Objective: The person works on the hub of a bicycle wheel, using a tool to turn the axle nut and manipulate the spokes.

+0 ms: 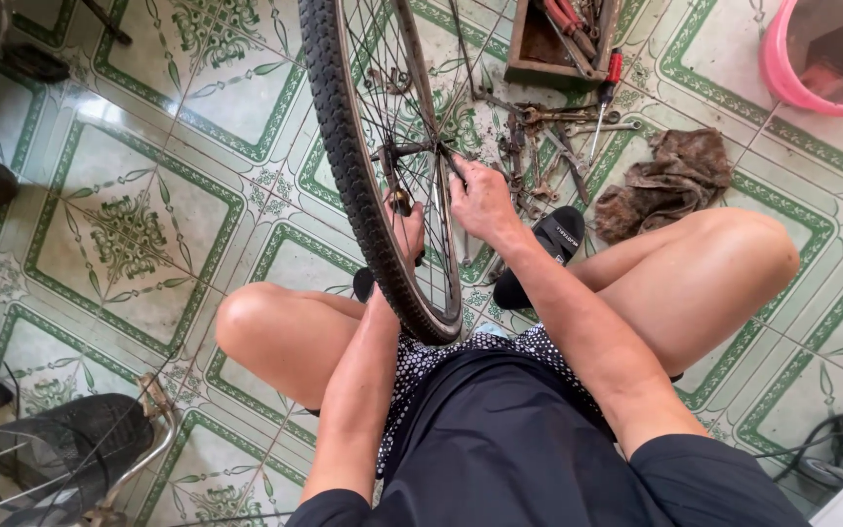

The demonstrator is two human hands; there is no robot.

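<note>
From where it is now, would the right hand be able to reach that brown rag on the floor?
Probably yes. The right hand is at the wheel's hub, and the brown rag lies on the tiles just past the black sandal, with only scattered tools between them.

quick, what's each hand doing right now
Left hand: behind the bicycle wheel, closed on a small tool by the hub.
Right hand: fingers closed at the axle; what they pinch cannot be told.

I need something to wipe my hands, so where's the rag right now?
In the head view the brown rag lies crumpled on the tiled floor, upper right, just beyond the person's right knee, beside the scattered wrenches and below the pink bucket.
</note>
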